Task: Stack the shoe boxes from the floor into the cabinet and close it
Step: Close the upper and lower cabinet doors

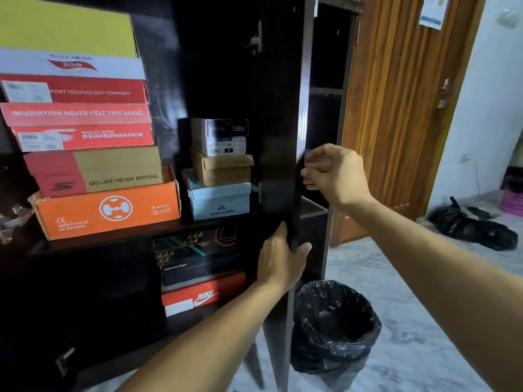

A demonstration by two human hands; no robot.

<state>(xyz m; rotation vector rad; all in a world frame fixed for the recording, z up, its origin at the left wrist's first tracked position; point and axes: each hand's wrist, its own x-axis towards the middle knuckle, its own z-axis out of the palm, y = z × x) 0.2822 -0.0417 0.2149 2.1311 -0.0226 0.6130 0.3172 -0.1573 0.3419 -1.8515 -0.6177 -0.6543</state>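
I see both hands at frame center on the dark cabinet door (280, 114) edge, left hand (278, 257) w/ fingers wrapped round it, right hand (335, 172) pinching it, shoe boxes (93, 165) stacked on shelves at left.

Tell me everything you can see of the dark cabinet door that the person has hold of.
The cabinet door is a tall, glossy, dark brown panel, seemingly laminated wood, seen nearly edge-on and standing open. A metal handle is fixed high up and a hinge shows midway down. The left hand grips its front edge low down, thumb on one face and fingers round the other; the right hand pinches the same edge higher up. A lined bin stands just beyond its foot.
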